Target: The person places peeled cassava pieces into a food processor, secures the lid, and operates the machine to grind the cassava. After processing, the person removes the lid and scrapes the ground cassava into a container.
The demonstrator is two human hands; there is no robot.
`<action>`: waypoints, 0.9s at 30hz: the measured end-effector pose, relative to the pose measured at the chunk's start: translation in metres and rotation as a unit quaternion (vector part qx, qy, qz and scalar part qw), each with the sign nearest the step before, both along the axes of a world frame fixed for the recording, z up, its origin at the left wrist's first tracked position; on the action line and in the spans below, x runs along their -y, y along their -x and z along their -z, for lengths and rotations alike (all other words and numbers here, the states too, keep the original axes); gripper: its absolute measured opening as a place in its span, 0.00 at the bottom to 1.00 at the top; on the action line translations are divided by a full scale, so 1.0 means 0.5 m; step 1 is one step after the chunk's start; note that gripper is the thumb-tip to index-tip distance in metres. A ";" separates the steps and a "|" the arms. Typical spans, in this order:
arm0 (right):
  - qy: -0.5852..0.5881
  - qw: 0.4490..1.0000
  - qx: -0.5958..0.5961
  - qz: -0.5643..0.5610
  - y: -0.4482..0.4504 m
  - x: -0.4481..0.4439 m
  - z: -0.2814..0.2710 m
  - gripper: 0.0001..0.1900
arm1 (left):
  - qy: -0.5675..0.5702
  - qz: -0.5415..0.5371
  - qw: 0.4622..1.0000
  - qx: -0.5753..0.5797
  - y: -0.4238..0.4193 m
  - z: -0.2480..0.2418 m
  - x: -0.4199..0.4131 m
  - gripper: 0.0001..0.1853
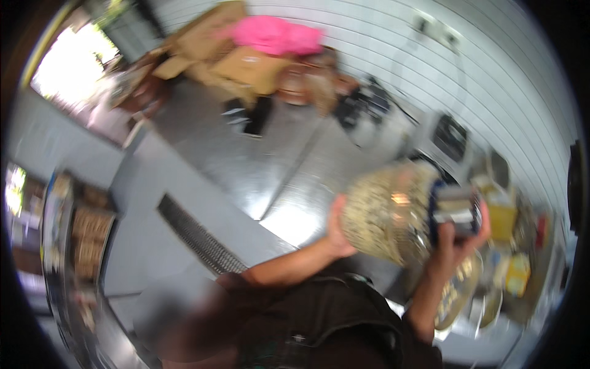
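Observation:
A large clear jar (382, 212), part filled with pale, dark-flecked pieces, lies tilted on its side in the air between my hands. My left hand (340, 233) cups its base. At the other end, my right hand (454, 244) grips the silver lid (457, 207), thumb on the near side and fingers wrapped around behind. A dark blue band circles the jar just below this lid. The contents are blurred, so I cannot tell exactly what they are. Below the jar is the edge of a stainless steel table (221, 138).
Cardboard boxes (251, 69) and a bright pink bag (276, 36) lie at the table's back. A flat black object (258, 115) sits before them. Black cabled devices (364, 101) stand by the wall. Containers and yellow packs (517, 274) crowd the right. A perforated strip (198, 233) lies at left.

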State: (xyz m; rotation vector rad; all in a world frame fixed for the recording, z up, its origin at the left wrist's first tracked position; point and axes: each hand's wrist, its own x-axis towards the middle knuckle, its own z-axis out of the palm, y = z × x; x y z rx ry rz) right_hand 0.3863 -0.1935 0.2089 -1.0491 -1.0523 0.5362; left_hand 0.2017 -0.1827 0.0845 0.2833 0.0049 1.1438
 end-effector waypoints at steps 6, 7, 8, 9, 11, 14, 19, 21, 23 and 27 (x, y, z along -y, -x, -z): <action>0.057 0.983 0.176 0.016 0.046 0.005 -0.039 0.42 | 0.060 0.097 0.988 0.105 -0.005 0.031 -0.020 0.46; 0.064 0.978 0.198 -0.004 0.042 0.004 -0.041 0.42 | 0.059 0.124 0.982 0.127 -0.005 0.036 -0.018 0.46; 0.069 0.973 0.219 -0.024 0.036 -0.001 -0.039 0.42 | 0.063 0.126 0.982 0.128 -0.004 0.043 -0.017 0.47; 0.067 0.967 0.240 -0.051 0.027 -0.009 -0.035 0.43 | 0.063 0.136 0.981 0.127 -0.002 0.048 -0.014 0.47; 0.070 0.961 0.251 -0.089 0.005 -0.017 -0.020 0.46 | 0.069 0.152 0.977 0.132 0.003 0.060 -0.009 0.47; 0.026 0.961 0.214 -0.175 -0.023 -0.042 0.003 0.52 | 0.085 0.183 0.969 0.144 0.013 0.069 -0.005 0.48; -0.017 0.968 0.133 -0.212 -0.024 -0.045 0.022 0.54 | 0.093 0.234 0.959 0.133 0.029 0.055 -0.025 0.48; -0.012 0.979 0.108 -0.173 -0.018 -0.035 0.023 0.54 | 0.075 0.197 0.964 0.161 0.033 0.046 -0.039 0.47; -0.009 0.986 0.106 -0.130 -0.015 -0.028 0.022 0.55 | 0.057 0.173 0.966 0.185 0.036 0.039 -0.048 0.45; 0.006 0.992 0.104 -0.068 -0.025 -0.037 0.007 0.56 | 0.044 0.141 0.968 0.204 0.039 0.025 -0.040 0.41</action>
